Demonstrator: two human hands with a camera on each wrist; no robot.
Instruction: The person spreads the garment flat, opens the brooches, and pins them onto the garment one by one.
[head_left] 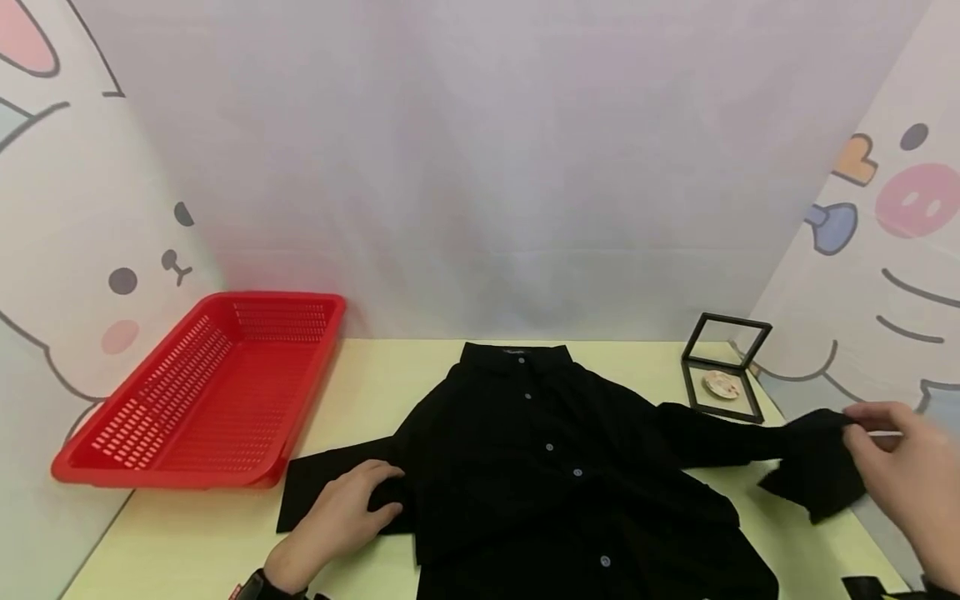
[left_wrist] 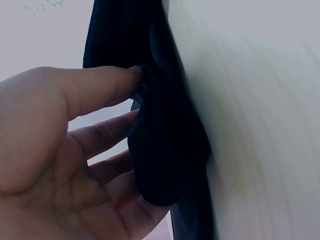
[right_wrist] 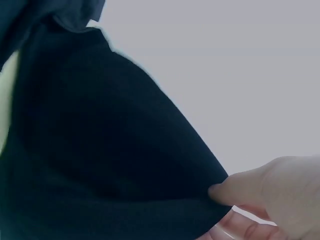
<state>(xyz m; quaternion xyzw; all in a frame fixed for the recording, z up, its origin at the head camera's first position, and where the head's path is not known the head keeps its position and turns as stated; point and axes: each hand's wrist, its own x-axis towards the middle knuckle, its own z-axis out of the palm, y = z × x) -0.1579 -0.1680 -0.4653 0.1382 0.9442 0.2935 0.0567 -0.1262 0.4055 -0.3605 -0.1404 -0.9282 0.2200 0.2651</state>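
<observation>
A black button-up shirt (head_left: 517, 467) lies front up, its collar toward the back wall. My left hand (head_left: 341, 512) is at the sleeve on the left, near the shirt's side. In the left wrist view a fold of the black cloth (left_wrist: 165, 135) sits between thumb and fingers, the fingertips hidden behind it. Out at the right edge of the table, my right hand (head_left: 903, 467) pinches the end of the other sleeve (head_left: 817, 462) and holds it up off the tabletop. The right wrist view shows thumb and fingers on a corner of that cuff (right_wrist: 150, 215).
A red perforated plastic basket (head_left: 255, 400) stands at the back left. Toward the back right is an open black-framed case (head_left: 723, 362) with a small round patterned item (head_left: 722, 384) in it. Printed cartoon curtains (head_left: 480, 167) enclose the pale yellow table (head_left: 187, 542).
</observation>
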